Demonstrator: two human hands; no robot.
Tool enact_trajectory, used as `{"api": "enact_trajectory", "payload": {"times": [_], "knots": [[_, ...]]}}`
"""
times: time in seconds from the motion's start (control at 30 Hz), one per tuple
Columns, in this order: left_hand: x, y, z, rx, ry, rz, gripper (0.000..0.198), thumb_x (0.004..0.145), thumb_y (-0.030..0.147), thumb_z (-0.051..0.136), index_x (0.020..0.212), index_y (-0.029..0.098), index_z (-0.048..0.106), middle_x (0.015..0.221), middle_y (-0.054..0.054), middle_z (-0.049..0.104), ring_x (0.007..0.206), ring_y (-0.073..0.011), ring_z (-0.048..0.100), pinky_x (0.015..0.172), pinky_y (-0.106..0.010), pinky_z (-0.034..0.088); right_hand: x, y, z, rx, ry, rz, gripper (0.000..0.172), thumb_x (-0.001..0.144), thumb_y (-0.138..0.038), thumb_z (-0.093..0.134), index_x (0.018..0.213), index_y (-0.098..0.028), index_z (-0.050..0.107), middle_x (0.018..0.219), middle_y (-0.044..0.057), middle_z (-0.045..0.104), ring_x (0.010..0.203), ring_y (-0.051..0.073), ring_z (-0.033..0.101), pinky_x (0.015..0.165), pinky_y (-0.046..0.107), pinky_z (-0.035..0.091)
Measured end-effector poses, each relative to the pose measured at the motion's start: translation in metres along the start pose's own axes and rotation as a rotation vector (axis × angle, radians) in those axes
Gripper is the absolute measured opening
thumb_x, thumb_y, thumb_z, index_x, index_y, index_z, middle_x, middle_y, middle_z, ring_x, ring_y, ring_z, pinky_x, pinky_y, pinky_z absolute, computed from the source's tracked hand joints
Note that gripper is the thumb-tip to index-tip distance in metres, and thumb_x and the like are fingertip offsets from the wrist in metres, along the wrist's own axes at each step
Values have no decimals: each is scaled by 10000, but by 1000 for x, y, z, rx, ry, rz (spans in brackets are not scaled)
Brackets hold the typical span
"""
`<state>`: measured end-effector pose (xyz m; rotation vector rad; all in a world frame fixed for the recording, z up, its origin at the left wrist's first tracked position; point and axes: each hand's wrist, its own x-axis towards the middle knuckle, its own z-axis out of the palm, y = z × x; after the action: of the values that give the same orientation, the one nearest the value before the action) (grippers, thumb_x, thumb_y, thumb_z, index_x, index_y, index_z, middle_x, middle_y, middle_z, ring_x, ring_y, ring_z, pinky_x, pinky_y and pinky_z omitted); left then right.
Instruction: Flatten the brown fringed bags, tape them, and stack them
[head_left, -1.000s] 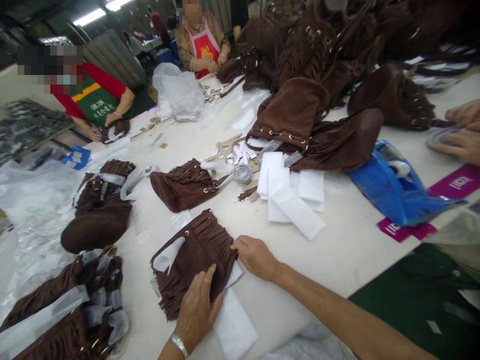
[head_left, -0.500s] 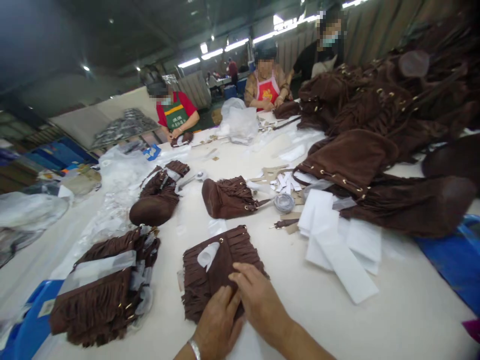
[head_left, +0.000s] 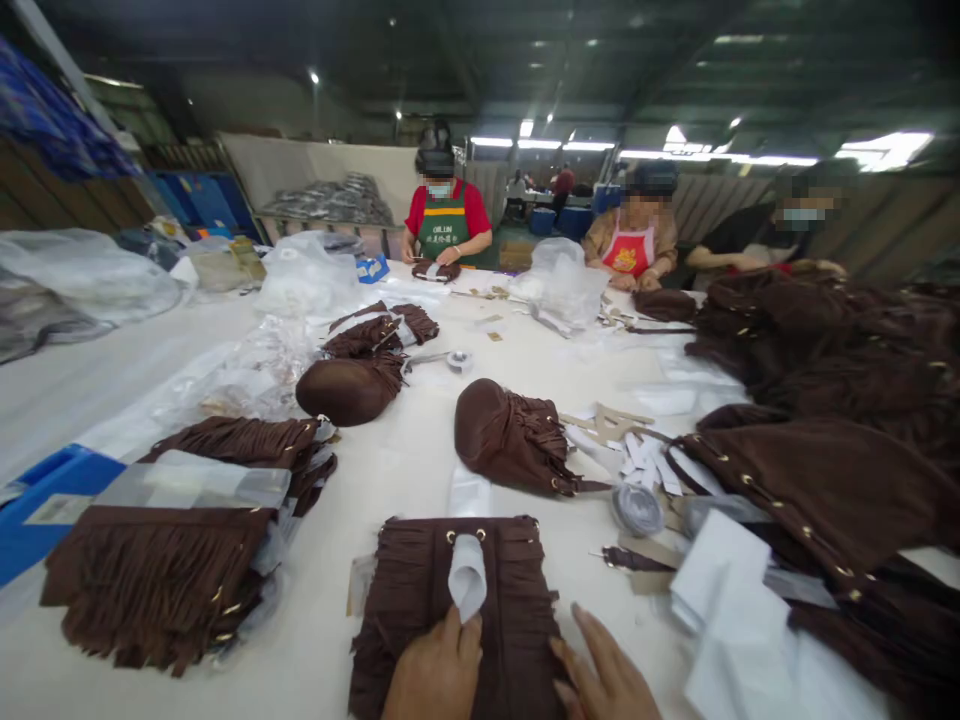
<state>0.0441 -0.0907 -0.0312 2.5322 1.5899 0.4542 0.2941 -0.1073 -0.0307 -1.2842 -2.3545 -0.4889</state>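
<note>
A fringed bag lies on the table nearest the person, with a strip on top of it. To its left sits a bag stack, behind it a bucket bag; to its right are a coiled roll and sheets, with a bag heap farther back.

Left of the flat fringed bag, a lane of bare tabletop is lying open, stacked bags walling its outer side. A rounded bag is blocking beyond it; white sheets are narrowing its right.
</note>
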Motion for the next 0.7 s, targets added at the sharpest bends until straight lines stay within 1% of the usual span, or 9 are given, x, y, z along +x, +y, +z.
{"api": "enact_trajectory", "payload": {"times": [0.07, 0.13, 0.17, 0.2, 0.27, 0.37, 0.53, 0.6, 0.7], "knots": [[1, 0, 4, 113, 80, 24, 265, 847, 116, 532, 1078, 204, 626, 977, -81, 686, 850, -250, 665, 721, -364, 542, 39, 5, -14, 67, -120, 131, 463, 891, -249, 506, 1347, -172, 517, 1464, 157, 441, 1276, 279, 501, 920, 374, 528], [3, -2, 4, 131, 165, 20, 221, 839, 153, 560, 1041, 199, 637, 967, -85, 679, 945, -283, 633, 806, -434, 522, 85, -1, -16, 214, -227, 165, 597, 888, -205, 499, 1467, -151, 361, 1551, 148, 306, 1394, 277, 357, 1035, 416, 467], [3, -4, 3, 129, 197, 20, 210, 838, 169, 560, 1033, 185, 637, 984, -96, 675, 972, -289, 621, 831, -450, 512, 106, -6, -12, 289, -261, 145, 620, 883, -171, 491, 1482, -162, 334, 1557, 136, 299, 1405, 264, 341, 1059, 422, 448], [3, -6, 3, 128, 219, 30, 203, 842, 187, 554, 1027, 167, 634, 1005, -111, 669, 986, -291, 613, 842, -453, 509, 123, -12, -5, 353, -277, 110, 608, 881, -130, 471, 1475, -180, 351, 1539, 124, 341, 1389, 250, 369, 1061, 424, 448], [2, -10, 1, 125, 247, 46, 215, 853, 222, 533, 1024, 127, 623, 1043, -146, 656, 1005, -299, 607, 851, -455, 509, 143, -19, 12, 440, -269, 29, 538, 891, -82, 438, 1412, -214, 450, 1437, 103, 497, 1294, 228, 490, 1017, 414, 484], [-2, -15, -2, 55, 252, 34, 304, 866, 230, 501, 1128, 97, 577, 1144, -180, 626, 1069, -294, 595, 889, -437, 509, 141, -20, 31, 477, -217, -64, 440, 917, -91, 443, 1327, -212, 545, 1293, 99, 624, 1167, 220, 588, 966, 413, 518], [-3, -17, -8, -39, 287, -12, 444, 880, 199, 454, 1298, 49, 469, 1352, -206, 521, 1290, -263, 470, 1007, -379, 449, 119, -15, 37, 375, -221, -177, 457, 917, -83, 443, 1351, -196, 532, 1367, 97, 573, 1236, 224, 548, 1034, 437, 483], [0, -21, -5, 10, 310, 31, 503, 912, 264, 440, 1351, 19, 438, 1372, -209, 516, 1303, -260, 457, 1001, -355, 444, 115, -18, 39, 312, -229, -213, 476, 915, -78, 428, 1375, -174, 508, 1378, 96, 564, 1256, 227, 535, 1049, 436, 472], [4, -32, 6, 110, 351, 154, 451, 955, 315, 416, 1339, 99, 507, 1307, -133, 604, 1192, -208, 547, 920, -284, 466, 113, -16, 41, 278, -240, -282, 481, 899, -114, 452, 1378, -136, 498, 1363, 108, 574, 1243, 236, 549, 1029, 419, 492]]}}
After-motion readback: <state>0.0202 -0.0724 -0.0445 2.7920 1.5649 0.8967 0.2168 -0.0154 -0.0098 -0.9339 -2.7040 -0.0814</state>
